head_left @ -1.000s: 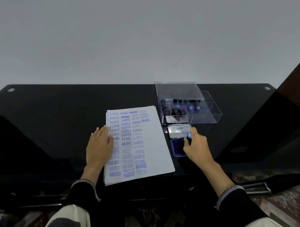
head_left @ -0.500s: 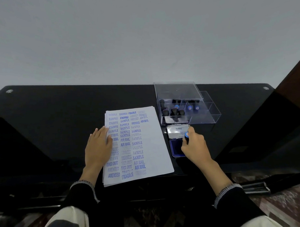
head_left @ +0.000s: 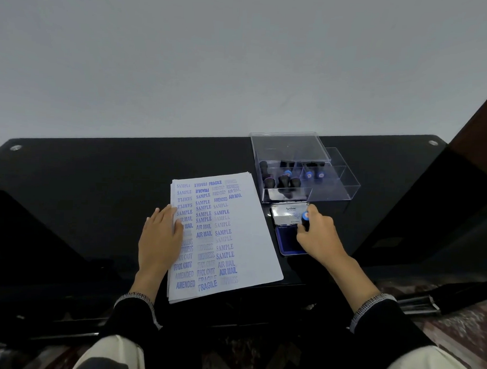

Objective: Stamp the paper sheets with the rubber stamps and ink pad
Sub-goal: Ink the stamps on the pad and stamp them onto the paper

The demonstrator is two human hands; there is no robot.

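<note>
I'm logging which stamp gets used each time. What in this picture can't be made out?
All in the head view:
- Stamp: its wording faces down and the right hand wraps it.
- Ink pad: whether the stamp touches it is hidden by that hand.
- Stamps in the clear box: faces too small to read.
- Paper stack: lower sheets covered; some prints lie under the left hand.

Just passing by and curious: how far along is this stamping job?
Well along: the top paper sheet carries three columns of blue marks such as SAMPLE and AIR MAIL, though its right side is bare. In hand: the right hand holds a stamp on the open ink pad, while the left hand rests on the paper. Left: that bare strip. More stamps wait in the clear box.
</note>
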